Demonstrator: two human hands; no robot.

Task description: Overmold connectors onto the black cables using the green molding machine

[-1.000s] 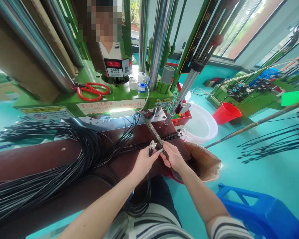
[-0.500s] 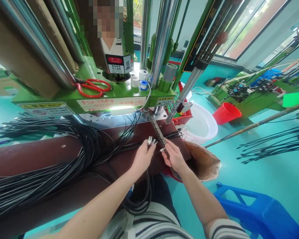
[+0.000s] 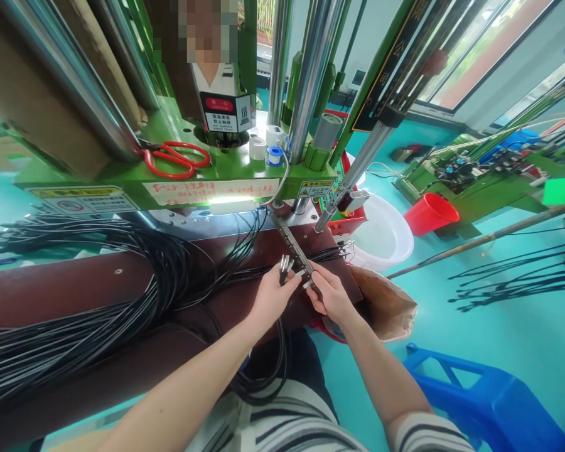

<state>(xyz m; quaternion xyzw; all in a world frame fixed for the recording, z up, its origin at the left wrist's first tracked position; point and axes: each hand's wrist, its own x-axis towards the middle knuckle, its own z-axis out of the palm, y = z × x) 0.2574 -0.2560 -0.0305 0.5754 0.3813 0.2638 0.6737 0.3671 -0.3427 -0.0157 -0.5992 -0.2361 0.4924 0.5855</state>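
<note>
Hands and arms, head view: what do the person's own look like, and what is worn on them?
The left hand and right hand are bare: no gloves, ring, watch or band shows. Both forearms are uncovered. A short sleeve striped dark and white covers the right upper arm, matching the shirt. No left sleeve is in view.

The left hand (image 3: 270, 296) carries its bunch of cable ends (image 3: 285, 263) up along the fixture bar (image 3: 294, 246). A second ago the bunch was low against the bar's near end; it now sits farther up, on the bar's left side. The left thumb, drawn clear of the bar half a second ago, reaches back to the bar's edge, close to the metal tip (image 3: 307, 284) pinched in the grip of the right hand (image 3: 332, 298).
</note>
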